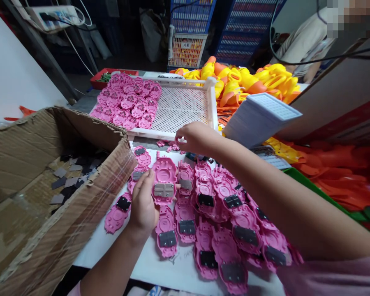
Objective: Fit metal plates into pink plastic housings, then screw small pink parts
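Note:
My left hand (144, 205) is closed around the edge of a pink plastic casing half (165, 169), raised above the worktop and showing its inner side. A grey rectangular cover (164, 190) sits in the casing's lower part. Beyond it, my right hand (193, 137) is bent down with its fingers pinched together, by the tray's near edge. Something small and pale shows at these fingertips, too small to name. Little pink parts (172, 146) lie just below that hand. More pink casing halves (186, 220) with grey or black covers are spread and piled across the white worktop (135, 263).
At left stands a cardboard box (111, 172) with dark square pieces inside. A white perforated tray (185, 107) holds pink casings in its left half. Yellow and orange parts (234, 82) are heaped behind, near a white stack (255, 119). Another person (308, 37) is at far right.

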Available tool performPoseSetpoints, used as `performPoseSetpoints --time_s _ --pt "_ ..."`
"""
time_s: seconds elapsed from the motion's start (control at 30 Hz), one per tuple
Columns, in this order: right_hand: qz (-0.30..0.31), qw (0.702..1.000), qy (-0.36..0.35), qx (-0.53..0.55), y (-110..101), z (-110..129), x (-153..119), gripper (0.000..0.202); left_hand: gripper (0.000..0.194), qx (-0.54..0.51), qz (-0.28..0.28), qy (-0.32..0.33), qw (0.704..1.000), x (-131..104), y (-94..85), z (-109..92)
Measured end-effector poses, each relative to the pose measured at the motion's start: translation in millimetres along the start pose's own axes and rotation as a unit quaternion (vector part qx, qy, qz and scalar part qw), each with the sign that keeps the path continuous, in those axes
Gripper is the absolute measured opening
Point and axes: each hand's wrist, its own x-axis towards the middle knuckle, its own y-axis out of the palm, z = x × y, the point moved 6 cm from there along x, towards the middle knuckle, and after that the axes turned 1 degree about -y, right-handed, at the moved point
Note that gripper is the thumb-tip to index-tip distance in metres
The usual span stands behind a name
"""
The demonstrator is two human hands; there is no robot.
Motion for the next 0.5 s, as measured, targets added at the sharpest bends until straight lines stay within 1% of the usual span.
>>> performPoseSetpoints --time_s 0.07,0.1,0.13,0.17,0.2,0.23,0.27,0.33,0.4,0.43,0.5 --pt "-0.039 0.998 0.027 0.049 -13.9 2.7 -30.7 0.021 0.031 0.01 0.01 -0.018 1.0 -1.3 2.0 4.4" --pt "-0.063 0.994 0.032 0.079 -18.0 7.0 -49.1 0.02 0.033 0.011 0.028 -0.037 0.999 -3.2 4.9 8.0" --pt "-0.126 0.979 0.033 0.156 -24.1 11.9 -69.4 0.018 0.036 0.011 0.055 -0.063 0.996 -6.3 8.9 12.6" --pt "-0.181 0.96 0.021 0.21 -27.4 19.0 -90.0 0.015 0.04 0.015 0.087 -0.091 0.992 -10.6 13.5 17.8" --pt "-0.226 0.947 -0.008 0.228 -28.5 29.1 -109.9 0.014 0.043 0.021 0.119 -0.118 0.986 -15.9 18.1 23.2" --pt "-0.261 0.94 -0.015 0.218 -26.9 37.8 -128.0 0.014 0.044 0.028 0.149 -0.141 0.978 -22.0 22.5 28.4" --pt "-0.284 0.939 -0.015 0.195 -23.0 46.1 -143.2 0.014 0.044 0.034 0.176 -0.156 0.971 -28.1 26.4 32.9" --pt "-0.302 0.941 0.005 0.154 -11.4 57.7 -164.7 0.014 0.039 0.038 0.216 -0.172 0.96 -39.2 32.8 40.2" --pt "-0.299 0.941 0.03 0.155 1.9 62.0 -176.1 0.015 0.037 0.036 0.243 -0.189 0.951 -47.9 37.4 46.3" --pt "-0.298 0.939 0.039 0.167 8.0 62.1 -179.4 0.017 0.036 0.039 0.25 -0.201 0.946 -51.1 38.7 49.0" --pt "-0.307 0.931 0.047 0.192 17.8 60.6 -183.5 0.02 0.037 0.055 0.245 -0.223 0.942 -54.9 38.1 53.6"
